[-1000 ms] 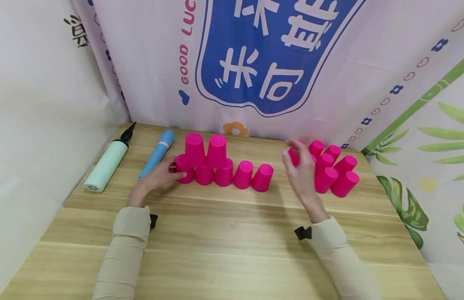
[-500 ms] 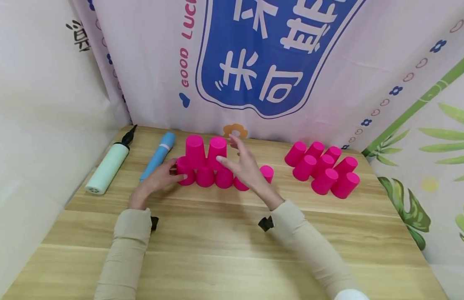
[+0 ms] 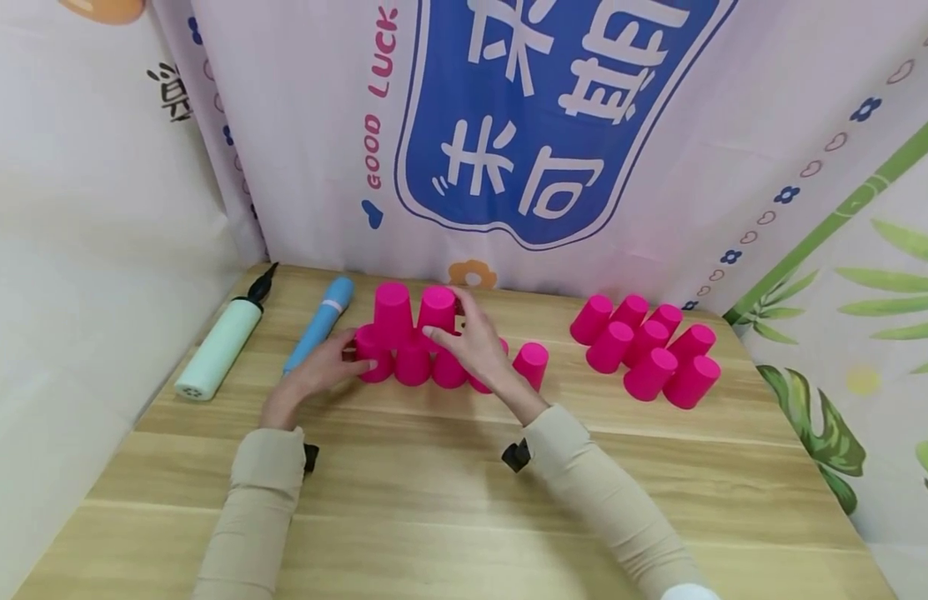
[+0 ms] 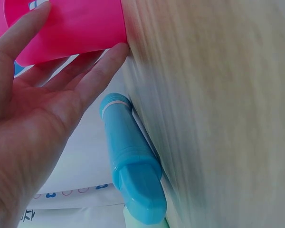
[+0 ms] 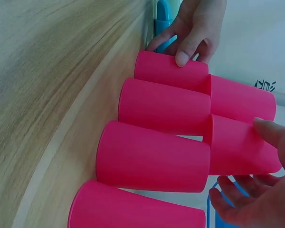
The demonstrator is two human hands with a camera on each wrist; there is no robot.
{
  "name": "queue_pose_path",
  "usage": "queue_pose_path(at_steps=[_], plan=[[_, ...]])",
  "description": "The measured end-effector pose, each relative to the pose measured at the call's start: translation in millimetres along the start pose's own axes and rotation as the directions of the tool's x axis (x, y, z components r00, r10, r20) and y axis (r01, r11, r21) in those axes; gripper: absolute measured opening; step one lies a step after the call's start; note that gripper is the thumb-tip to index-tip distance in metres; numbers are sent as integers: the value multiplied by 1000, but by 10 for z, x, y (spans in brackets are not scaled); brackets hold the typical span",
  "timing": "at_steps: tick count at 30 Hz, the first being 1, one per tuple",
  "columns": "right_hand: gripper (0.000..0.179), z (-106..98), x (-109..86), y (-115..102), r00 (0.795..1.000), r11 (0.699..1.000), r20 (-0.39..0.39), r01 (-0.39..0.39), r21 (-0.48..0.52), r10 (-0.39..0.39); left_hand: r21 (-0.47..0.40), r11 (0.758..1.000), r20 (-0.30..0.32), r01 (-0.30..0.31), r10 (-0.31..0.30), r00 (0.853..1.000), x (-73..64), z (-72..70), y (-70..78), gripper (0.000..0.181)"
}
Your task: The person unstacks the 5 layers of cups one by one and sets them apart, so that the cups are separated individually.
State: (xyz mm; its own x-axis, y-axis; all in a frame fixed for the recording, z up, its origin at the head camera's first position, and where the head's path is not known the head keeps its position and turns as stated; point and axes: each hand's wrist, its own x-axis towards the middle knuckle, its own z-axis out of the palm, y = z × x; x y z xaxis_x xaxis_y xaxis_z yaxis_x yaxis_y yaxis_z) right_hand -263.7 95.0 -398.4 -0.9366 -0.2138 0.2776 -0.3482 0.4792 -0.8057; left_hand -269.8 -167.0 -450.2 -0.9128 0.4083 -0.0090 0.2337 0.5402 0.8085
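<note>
Pink cups stand upside down in a row on the table, with two more stacked on the row's left part. My left hand (image 3: 318, 367) holds the leftmost bottom cup (image 4: 80, 28), thumb on its near side and fingers behind. My right hand (image 3: 480, 340) is at the upper right cup (image 5: 237, 149), its thumb on the near side and fingers round the far side. The upper left cup (image 3: 393, 315) stands beside it, untouched. Behind my right wrist, part of the row is hidden; the rightmost cup (image 3: 534, 362) shows past it.
Several more upside-down pink cups (image 3: 650, 373) stand grouped at the table's right. On the left lie a blue tube-shaped tool (image 3: 313, 337) with a pale band and a mint-green hand pump (image 3: 219, 350) with a black nozzle. A printed cloth (image 3: 306, 167) hangs behind the table (image 3: 433, 500).
My right hand has moved left from beside the right-hand group of cups to the upper right stacked cup. My left hand has stayed on the leftmost cup. The head view has tilted slightly upward.
</note>
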Motion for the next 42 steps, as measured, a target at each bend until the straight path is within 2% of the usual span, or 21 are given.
queue_pose_path(at_steps=[7, 12, 15, 19, 23, 25, 27, 30, 33, 38, 42], plan=[[67, 2, -103, 40, 999, 1000, -34, -4, 24, 5, 11, 1000, 25, 29, -29, 999, -39, 59, -1, 60], [66, -139, -259, 42, 994, 997, -107, 31, 65, -24, 10, 1000, 28, 14, -14, 1000, -56, 119, 5, 62], [64, -302, -380, 43, 979, 992, -194, 79, 93, -60, 12, 1000, 32, 3, -4, 999, -65, 136, 1, 62], [60, -552, -549, 81, 949, 984, -300, 137, 118, -96, 3, 1000, 35, -2, 2, 999, -82, 129, -5, 62], [60, -828, -734, 88, 919, 987, -388, 123, 105, -73, 13, 1000, 34, -3, 3, 999, -116, 111, 4, 62], [61, -984, -855, 49, 906, 991, -422, 87, 99, -38, 17, 1000, 34, 5, -6, 999, -131, 109, 1, 63], [61, -1137, -966, 107, 893, 996, -450, 47, 77, -7, 20, 1000, 37, 10, -10, 999, -143, 110, 2, 64], [64, -1356, -1092, 289, 876, 999, -482, -15, 28, 27, 17, 1000, 27, 9, -9, 1000, -136, 105, 2, 64], [66, -1536, -1159, 560, 859, 995, -509, -84, -46, 49, 14, 1000, 5, -5, 5, 1000, -115, 83, 21, 64], [67, -1718, -1258, 908, 847, 966, -509, -237, -101, 154, 16, 1000, -16, -24, 24, 1000, -75, 56, 44, 64], [70, -1763, -1284, 1125, 849, 929, -463, -347, -129, 253, 24, 1000, -16, -9, 9, 1000, -62, 59, 61, 66]])
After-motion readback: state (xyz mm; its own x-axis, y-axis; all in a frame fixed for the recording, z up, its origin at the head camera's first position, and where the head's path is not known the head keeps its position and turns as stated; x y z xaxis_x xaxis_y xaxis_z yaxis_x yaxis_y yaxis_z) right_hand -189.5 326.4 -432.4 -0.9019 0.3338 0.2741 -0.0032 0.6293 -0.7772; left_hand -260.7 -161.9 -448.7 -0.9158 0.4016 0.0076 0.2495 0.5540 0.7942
